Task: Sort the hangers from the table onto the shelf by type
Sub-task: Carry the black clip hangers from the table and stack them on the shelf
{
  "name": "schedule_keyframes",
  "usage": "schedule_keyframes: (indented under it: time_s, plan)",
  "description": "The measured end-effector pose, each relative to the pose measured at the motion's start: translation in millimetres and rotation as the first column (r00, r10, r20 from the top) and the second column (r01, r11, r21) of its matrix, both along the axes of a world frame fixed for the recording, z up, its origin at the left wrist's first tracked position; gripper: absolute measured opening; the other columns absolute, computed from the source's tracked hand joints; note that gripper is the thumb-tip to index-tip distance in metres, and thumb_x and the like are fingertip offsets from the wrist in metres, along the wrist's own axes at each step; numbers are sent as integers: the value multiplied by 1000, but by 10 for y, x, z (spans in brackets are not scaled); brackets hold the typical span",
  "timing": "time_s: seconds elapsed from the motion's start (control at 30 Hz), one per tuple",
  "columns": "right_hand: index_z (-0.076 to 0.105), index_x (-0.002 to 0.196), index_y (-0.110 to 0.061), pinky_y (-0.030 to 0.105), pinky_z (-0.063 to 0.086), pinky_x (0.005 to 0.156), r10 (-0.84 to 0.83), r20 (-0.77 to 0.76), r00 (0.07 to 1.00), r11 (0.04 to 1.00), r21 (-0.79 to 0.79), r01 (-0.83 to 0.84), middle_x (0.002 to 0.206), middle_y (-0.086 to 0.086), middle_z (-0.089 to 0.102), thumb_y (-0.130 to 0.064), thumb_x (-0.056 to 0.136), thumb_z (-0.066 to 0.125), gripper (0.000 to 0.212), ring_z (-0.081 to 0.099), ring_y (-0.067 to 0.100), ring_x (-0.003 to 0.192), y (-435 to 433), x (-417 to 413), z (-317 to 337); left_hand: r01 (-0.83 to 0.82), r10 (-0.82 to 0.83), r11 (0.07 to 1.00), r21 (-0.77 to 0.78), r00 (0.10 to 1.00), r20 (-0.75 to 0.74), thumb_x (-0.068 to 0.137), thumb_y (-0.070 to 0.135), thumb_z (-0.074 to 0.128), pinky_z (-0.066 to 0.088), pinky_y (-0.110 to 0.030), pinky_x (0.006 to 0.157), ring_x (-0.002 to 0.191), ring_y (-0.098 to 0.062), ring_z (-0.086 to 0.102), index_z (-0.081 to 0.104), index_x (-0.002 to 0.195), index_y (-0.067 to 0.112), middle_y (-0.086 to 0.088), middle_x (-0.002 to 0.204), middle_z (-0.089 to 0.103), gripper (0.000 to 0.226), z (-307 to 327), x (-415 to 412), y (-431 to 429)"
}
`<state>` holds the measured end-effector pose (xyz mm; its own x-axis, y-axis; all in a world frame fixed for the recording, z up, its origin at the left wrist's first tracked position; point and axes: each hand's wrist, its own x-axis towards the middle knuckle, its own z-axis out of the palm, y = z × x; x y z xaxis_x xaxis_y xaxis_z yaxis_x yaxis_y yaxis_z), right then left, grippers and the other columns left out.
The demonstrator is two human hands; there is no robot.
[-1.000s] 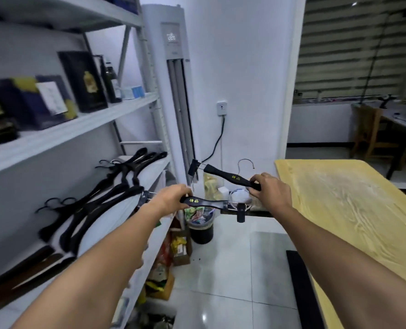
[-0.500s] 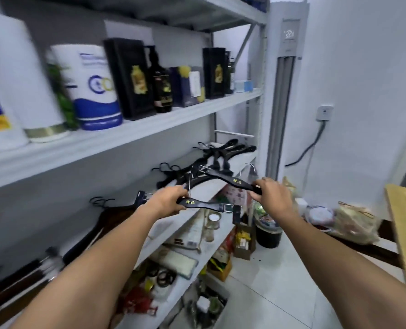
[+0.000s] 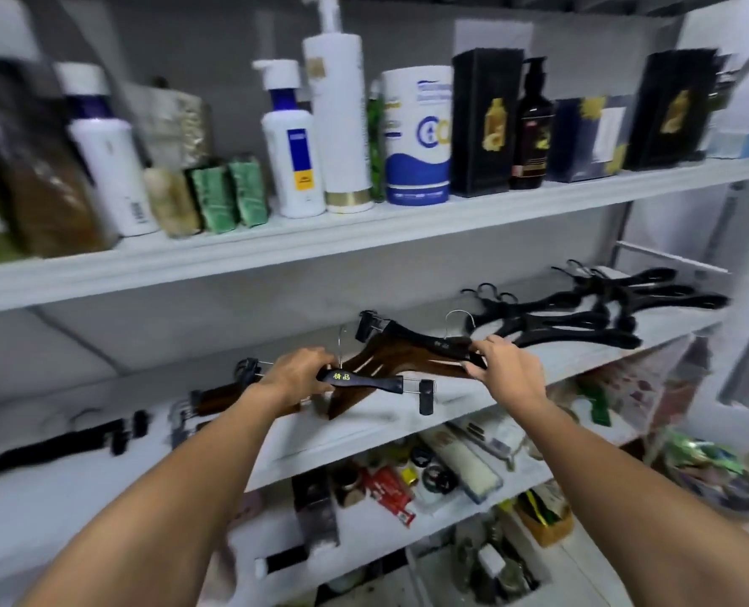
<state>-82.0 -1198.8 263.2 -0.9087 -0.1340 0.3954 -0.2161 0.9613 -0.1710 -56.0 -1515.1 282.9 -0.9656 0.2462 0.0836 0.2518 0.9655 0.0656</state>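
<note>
Black clip hanger (image 3: 364, 381) with yellow characters on its bar is gripped in my left hand (image 3: 296, 372), fingers curled round the bar left of its middle. The bar runs out to the right of the knuckles and ends in a clip that hangs down, while the other clip shows just beyond my wrist on the left. Its wire hook rises right beside the hand. My right hand (image 3: 502, 365) holds a second clip hanger (image 3: 425, 339) by its right end, so the bar slants up and away to the left, clip at the far tip. Both are held in front of the middle shelf (image 3: 364, 435), directly over a small pile of brown wooden hangers (image 3: 381, 359). I cannot tell whether either one touches that pile. Further right on the same shelf lie the black plastic hangers (image 3: 583, 319), well apart from my right hand. Down at the left end, blurred, more dark clip hangers (image 3: 57, 444) lie flat. On the upper shelf (image 3: 408, 223) stand bottles (image 3: 294, 159) and boxes.
</note>
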Motion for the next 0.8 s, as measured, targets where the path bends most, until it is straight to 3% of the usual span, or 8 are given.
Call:
schedule_keyframes:
  time_s: [0.13, 0.27, 0.43, 0.8]
  plan:
    - [63, 113, -27, 30, 48, 69, 123, 3, 992, 992, 25, -123, 109, -4, 63, -48, 89, 55, 33, 65, 23, 96, -450, 59, -22, -139, 139, 990, -12, 990, 1, 86, 34, 65, 41, -28, 73, 99, -19, 56, 60, 110, 22, 0, 111, 60, 28, -52, 431, -342]
    - [63, 113, -27, 29, 44, 63, 240, 9, 971, 970, 35, -241, 109, -4, 62, -48, 90, 55, 32, 65, 22, 94, -847, 174, -43, -248, 247, 969, 7, 968, 33, 86, 28, 65, 45, -33, 88, 110, -24, 55, 57, 122, 17, -4, 121, 58, 38, -106, 834, -622]
    - [63, 114, -26, 29, 41, 62, 349, 30, 937, 936, 28, -350, 112, -4, 62, -45, 90, 56, 31, 65, 23, 95, -1332, 339, -133, -362, 361, 932, 10, 931, 49, 85, 27, 67, 44, -34, 92, 112, -23, 54, 58, 122, 15, -5, 119, 59, 40, -216, 1333, -965]
    - [59, 119, -24, 31, 48, 63, 500, 110, 859, 852, 118, -511, 114, -1, 61, -50, 92, 50, 37, 66, 22, 91, -2320, 698, -441, -520, 520, 854, -25, 852, 57, 86, 27, 65, 41, -35, 91, 114, -21, 52, 57, 119, 17, -2, 118, 58, 36, -375, 2121, -1748]
